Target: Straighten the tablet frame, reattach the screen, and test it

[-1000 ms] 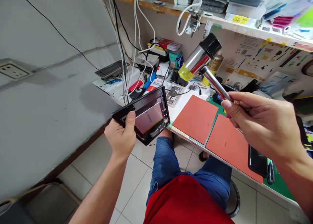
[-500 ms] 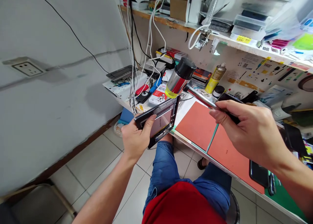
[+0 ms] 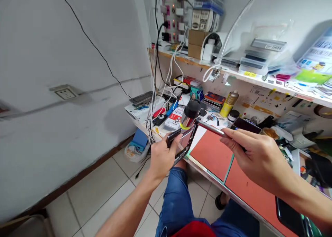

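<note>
My left hand [image 3: 163, 158] is closed around the left end of a black-edged tablet housing [image 3: 187, 136], thumb on its inner face. The housing is tilted upright just off the bench's front edge, with small parts along its frame. In my right hand [image 3: 256, 157] is the handle of a small mallet [image 3: 192, 112], its shaft pointing left. The mallet head has a black cap on top and a clear yellow face below. That yellow face is at the housing's top edge; whether the two touch I cannot tell.
Orange-red mats [image 3: 213, 150] cover the front of the bench. Behind them are a yellow spray can [image 3: 229, 104], a red-and-white box [image 3: 174, 118] and a dark phone [image 3: 246, 125]. Another black phone [image 3: 289, 212] lies at lower right. White cables [image 3: 169, 74] hang from the shelf [image 3: 193, 60].
My view has tilted up, so the scene sits lower and the power strip shows. The mallet head has come down closer to the housing, which appears more edge-on.
</note>
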A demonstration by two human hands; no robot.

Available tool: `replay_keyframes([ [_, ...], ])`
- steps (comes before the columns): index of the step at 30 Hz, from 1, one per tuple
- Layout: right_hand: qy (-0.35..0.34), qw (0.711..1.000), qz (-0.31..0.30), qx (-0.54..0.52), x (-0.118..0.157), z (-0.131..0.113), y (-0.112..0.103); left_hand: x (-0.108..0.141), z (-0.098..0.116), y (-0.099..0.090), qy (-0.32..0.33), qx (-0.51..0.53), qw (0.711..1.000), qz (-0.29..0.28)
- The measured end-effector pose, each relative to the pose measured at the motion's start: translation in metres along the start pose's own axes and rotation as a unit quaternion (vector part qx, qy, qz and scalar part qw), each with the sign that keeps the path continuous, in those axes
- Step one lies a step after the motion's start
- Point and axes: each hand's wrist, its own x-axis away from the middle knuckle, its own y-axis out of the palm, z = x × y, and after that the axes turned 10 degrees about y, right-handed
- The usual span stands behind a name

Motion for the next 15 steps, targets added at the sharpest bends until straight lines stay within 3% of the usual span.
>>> replay_keyframes([
  [6,-0.035,0.999,0.026,-0.025,0.0,-0.01,0.006,-0.002,0.003,0.004,-0.012,0.013,1.0,-0.019],
  [12,-0.021,0.999,-0.003,-0.047,0.006,-0.011,0.015,-0.004,0.004,0.004,-0.022,0.027,0.999,-0.033],
  [15,-0.019,0.999,0.019,-0.046,0.009,-0.009,0.023,-0.002,0.004,0.003,-0.024,0.031,0.999,-0.033],
])
